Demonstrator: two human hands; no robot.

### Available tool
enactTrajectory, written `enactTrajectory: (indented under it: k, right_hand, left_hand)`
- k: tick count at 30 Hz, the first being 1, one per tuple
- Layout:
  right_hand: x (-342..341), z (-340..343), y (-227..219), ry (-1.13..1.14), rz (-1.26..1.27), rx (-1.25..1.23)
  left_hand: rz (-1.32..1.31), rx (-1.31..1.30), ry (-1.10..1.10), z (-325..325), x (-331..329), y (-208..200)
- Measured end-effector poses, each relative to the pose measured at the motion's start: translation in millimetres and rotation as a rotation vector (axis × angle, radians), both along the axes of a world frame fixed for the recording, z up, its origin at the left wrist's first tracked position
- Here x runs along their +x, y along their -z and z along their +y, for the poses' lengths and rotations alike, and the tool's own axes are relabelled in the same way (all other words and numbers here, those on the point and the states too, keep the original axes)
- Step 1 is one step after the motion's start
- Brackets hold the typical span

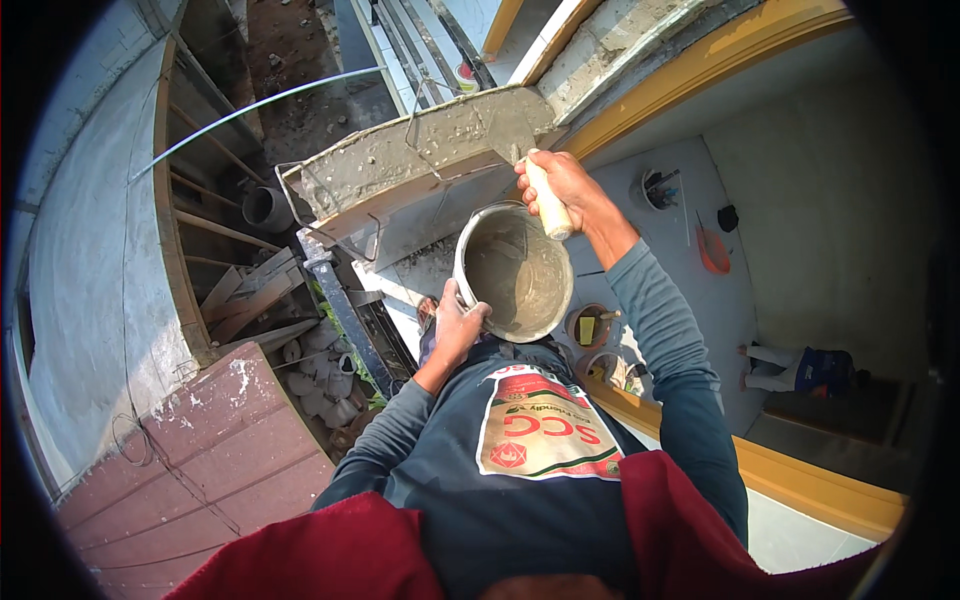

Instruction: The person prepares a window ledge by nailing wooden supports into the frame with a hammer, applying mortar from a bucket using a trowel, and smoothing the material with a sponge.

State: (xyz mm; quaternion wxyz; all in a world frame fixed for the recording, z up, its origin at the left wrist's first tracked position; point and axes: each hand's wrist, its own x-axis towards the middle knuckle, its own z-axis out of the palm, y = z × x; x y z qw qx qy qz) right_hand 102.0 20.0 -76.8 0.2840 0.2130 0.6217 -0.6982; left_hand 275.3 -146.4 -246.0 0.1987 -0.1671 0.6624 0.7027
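My right hand point(568, 188) is closed round the pale wooden handle of a trowel point(546, 198). The trowel's metal blade lies on wet grey mortar point(385, 150) that fills a long wooden form across the front. Below it, a light-coloured bucket point(461, 262) tilts against my front, with grey mortar coating its inside and lying in the bottom. My left hand point(458, 322) grips the bucket's near left rim, thumb over the edge. Bent wire ties point(412, 125) stick out over the form near the blade.
Far below on the right, a person point(815, 370) is near a wall, and an orange basin point(712, 250) and a tool bucket point(655, 190) stand on the floor. A yellow frame point(690, 70) runs along the right. Boards point(250, 290) and rubble point(325, 385) lie lower left.
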Motion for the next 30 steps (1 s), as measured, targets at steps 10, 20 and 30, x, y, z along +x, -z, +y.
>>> enactTrajectory:
  k: [10, 20, 30]
  right_hand:
    - [51.1, -52.7, -32.7, -0.417, 0.008, -0.042]
    - [48.4, -115.4, -4.1, -0.763, 0.140, 0.195]
    - [54.9, -84.5, -15.6, -0.592, 0.078, 0.224]
  left_hand:
    - [0.080, -0.114, -0.044, -6.4, 8.4, -18.7]
    - [0.046, -0.135, -0.049, -11.0, 12.2, -6.7]
    - [0.009, -0.122, -0.070, -20.1, 13.4, -30.4]
